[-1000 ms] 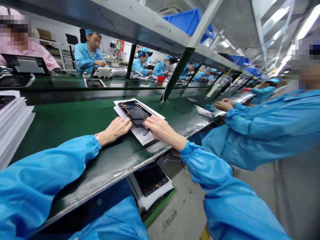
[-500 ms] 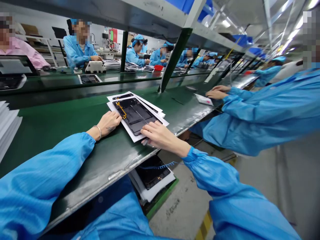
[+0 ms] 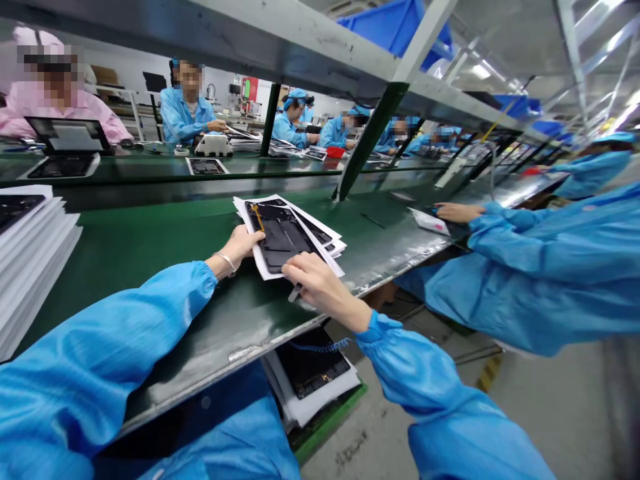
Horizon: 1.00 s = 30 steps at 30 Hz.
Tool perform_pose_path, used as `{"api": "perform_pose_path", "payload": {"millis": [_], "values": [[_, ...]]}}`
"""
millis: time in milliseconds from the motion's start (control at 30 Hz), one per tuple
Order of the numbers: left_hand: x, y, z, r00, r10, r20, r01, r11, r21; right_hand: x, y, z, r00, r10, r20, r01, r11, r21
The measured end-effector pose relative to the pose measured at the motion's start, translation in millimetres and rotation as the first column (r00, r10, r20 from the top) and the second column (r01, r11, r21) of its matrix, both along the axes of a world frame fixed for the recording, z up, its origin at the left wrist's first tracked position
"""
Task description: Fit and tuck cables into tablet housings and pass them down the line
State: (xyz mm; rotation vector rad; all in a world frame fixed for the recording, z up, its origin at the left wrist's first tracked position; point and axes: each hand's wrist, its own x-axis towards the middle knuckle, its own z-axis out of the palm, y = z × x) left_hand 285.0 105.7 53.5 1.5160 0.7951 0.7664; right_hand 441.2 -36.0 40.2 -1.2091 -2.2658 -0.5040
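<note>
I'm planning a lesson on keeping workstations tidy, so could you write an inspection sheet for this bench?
Surface: green bench, glossy, worn along its near edge.
Things in hand: dark panel with an orange strip, on a white sheet; more sheets and panels lie beneath.
Clutter: tall paper stack at left; thin dark tool beyond the panel; white packet by a co-worker.
Hands: left hand grips the panel's left side; right hand is at its near end, holding a small grey tool.
Cables: coiled blue cord below the bench edge.
Surroundings: co-workers in blue and pink; blue bin overhead.
</note>
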Motion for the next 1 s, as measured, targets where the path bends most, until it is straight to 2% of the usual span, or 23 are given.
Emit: {"api": "perform_pose_path", "payload": {"millis": [67,167,200,267,333,400,467,533,567,633,667,700,767,833,933,1000], "values": [[-31,-13,11.0,0.999,0.053,0.001,-0.053,0.998,-0.022,-12,-17,-0.9,0.997,0.007,-0.079,-0.004,0.999,0.032],[-116,-38,21.7,0.997,0.069,-0.031,-0.069,0.997,-0.031,-25,-53,1.1,0.953,0.017,-0.302,0.008,0.997,0.081],[-147,-45,22.8,0.993,0.087,-0.084,-0.092,0.994,-0.064,-29,-63,1.6,0.928,0.022,-0.372,0.008,0.997,0.078],[-203,-58,20.7,0.958,0.186,-0.218,-0.223,0.961,-0.161,-41,-75,1.1,0.865,0.071,-0.497,-0.053,0.997,0.05],[-238,-72,14.9,0.922,0.237,-0.306,-0.31,0.925,-0.219,-62,-74,-1.9,0.774,0.167,-0.611,-0.177,0.983,0.044],[-253,-84,8.3,0.9,0.273,-0.339,-0.347,0.92,-0.18,-92,-65,-6.7,0.649,0.252,-0.718,-0.274,0.958,0.088],[-261,-89,1.7,0.883,0.3,-0.36,-0.331,0.943,-0.027,-127,-54,-11.5,0.568,0.279,-0.775,-0.309,0.944,0.113],[-274,-87,-4.4,0.849,0.229,-0.476,-0.195,0.973,0.121,-161,-46,-15.2,0.526,0.275,-0.805,-0.355,0.931,0.086],[-283,-87,-6.0,0.789,0.268,-0.552,-0.158,0.958,0.24,-175,-43,-16.4,0.503,0.27,-0.821,-0.388,0.92,0.064],[-300,-92,-5.0,0.648,0.382,-0.659,-0.052,0.885,0.463,-196,-40,-18.3,0.479,0.241,-0.844,-0.462,0.887,-0.008],[-307,-98,-3.0,0.6,0.44,-0.668,0.01,0.831,0.556,-203,-40,-19.2,0.484,0.223,-0.846,-0.495,0.867,-0.055],[-311,-106,-1.1,0.587,0.465,-0.662,0.076,0.783,0.618,-207,-41,-20.3,0.5,0.208,-0.841,-0.525,0.845,-0.103],[-315,-126,-1.2,0.633,0.428,-0.645,0.2,0.715,0.67,-212,-44,-23.9,0.546,0.206,-0.812,-0.567,0.805,-0.176],[-313,-144,-8.0,0.689,0.382,-0.616,0.292,0.632,0.718,-211,-47,-29.3,0.575,0.229,-0.785,-0.582,0.79,-0.195],[-302,-162,-23.1,0.73,0.358,-0.582,0.394,0.474,0.787,-207,-47,-37.3,0.589,0.231,-0.775,-0.563,0.805,-0.188],[-296,-169,-29.8,0.738,0.325,-0.591,0.446,0.421,0.79,-208,-48,-40.8,0.581,0.21,-0.786,-0.537,0.825,-0.177]]}}
